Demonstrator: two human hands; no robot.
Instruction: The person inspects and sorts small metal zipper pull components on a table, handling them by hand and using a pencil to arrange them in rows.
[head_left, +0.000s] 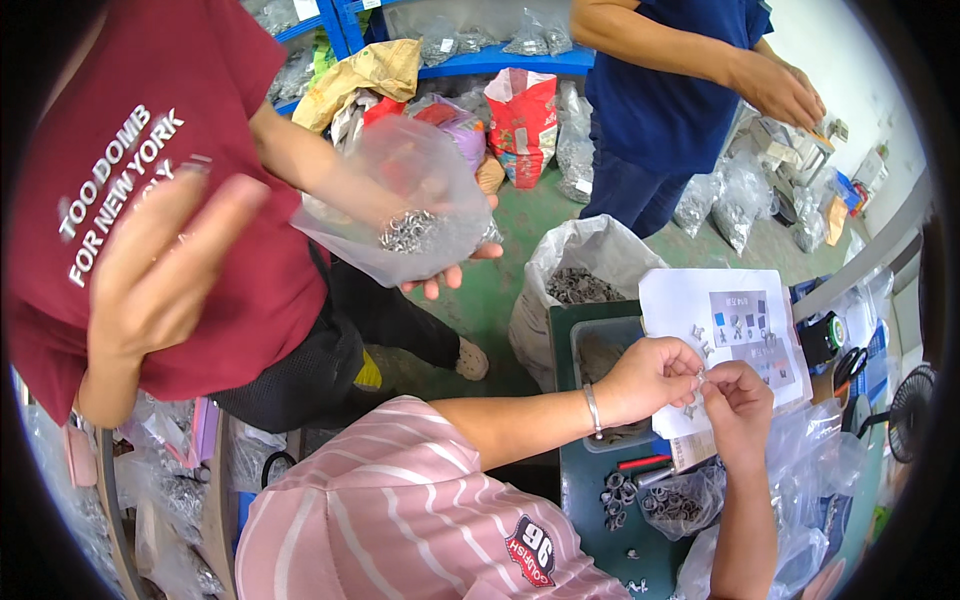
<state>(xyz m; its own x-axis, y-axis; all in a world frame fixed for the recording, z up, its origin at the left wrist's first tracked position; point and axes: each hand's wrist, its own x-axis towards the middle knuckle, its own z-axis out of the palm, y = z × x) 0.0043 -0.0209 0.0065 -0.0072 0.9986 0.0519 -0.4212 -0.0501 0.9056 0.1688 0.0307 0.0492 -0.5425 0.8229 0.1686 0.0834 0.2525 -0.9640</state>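
Metal part (702, 376), direction and axis unclear

Tiny silvery metal piece (702, 377) right of centre looks kinda shiny, while the flat white paper sheet (672, 296) there is smooth and matt. Crinkly clear plastic bags (806, 455) lower right are glossy; the pink striped cloth shirt (390, 520) bottom centre's pretty matt.

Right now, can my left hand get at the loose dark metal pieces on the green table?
Probably yes: the loose dark metal pieces lie uncovered near your left hand, though it seems busy pinching a small part.
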